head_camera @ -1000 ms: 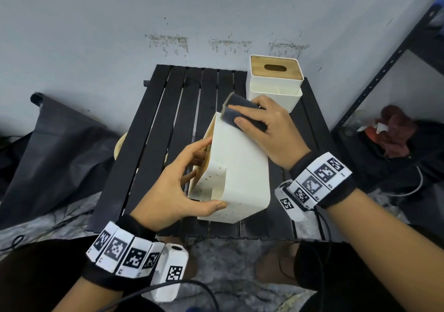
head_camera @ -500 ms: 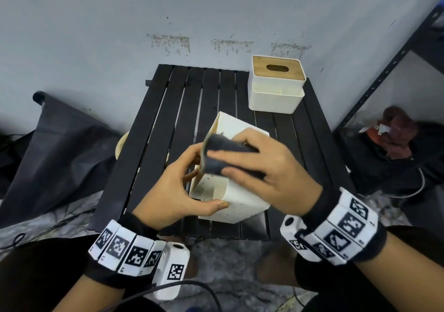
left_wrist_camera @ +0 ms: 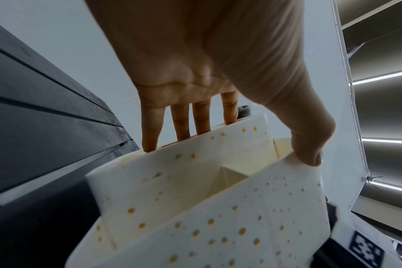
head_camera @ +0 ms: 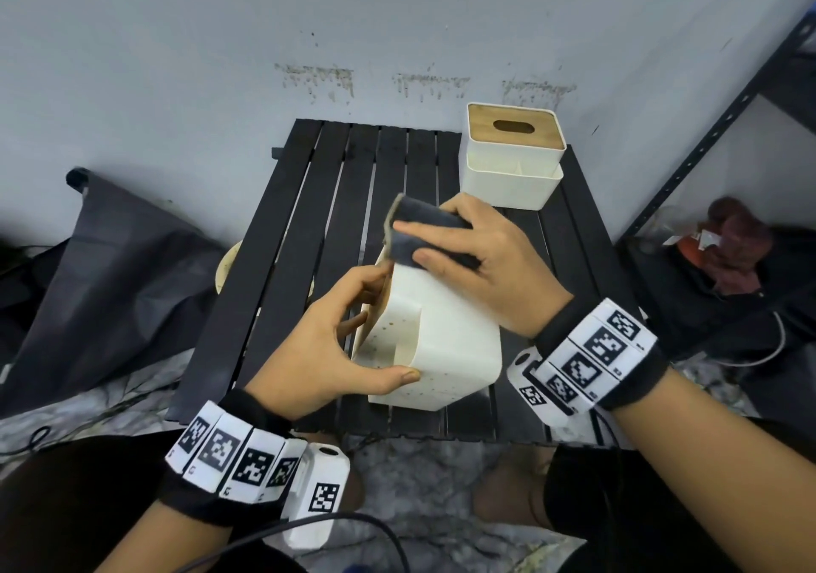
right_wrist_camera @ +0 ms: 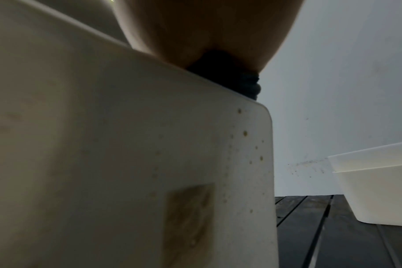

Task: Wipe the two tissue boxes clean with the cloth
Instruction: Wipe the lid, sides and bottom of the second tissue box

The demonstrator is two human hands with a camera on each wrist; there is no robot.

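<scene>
A white tissue box (head_camera: 446, 343), speckled with small yellow-brown spots (left_wrist_camera: 218, 226), is tilted on its near end over the black slatted table (head_camera: 309, 219). My left hand (head_camera: 379, 329) grips it, thumb on the near face and fingers on its left side (left_wrist_camera: 181, 127). My right hand (head_camera: 441, 245) holds a folded dark grey cloth (head_camera: 419, 232) and presses it on the box's far upper end (right_wrist_camera: 246, 85). A second white tissue box (head_camera: 512, 166) with a wooden slotted lid stands upright at the table's back right corner (right_wrist_camera: 374, 190).
A grey wall rises right behind the table. A black bag (head_camera: 110, 272) lies on the floor to the left. A dark metal shelf frame (head_camera: 706, 153) with a dark red bundle (head_camera: 733, 241) stands to the right. Cables run across the floor.
My right hand slid the cloth down the box's top face toward me, then back up to the far end. The left hand kept its grip on the box.
</scene>
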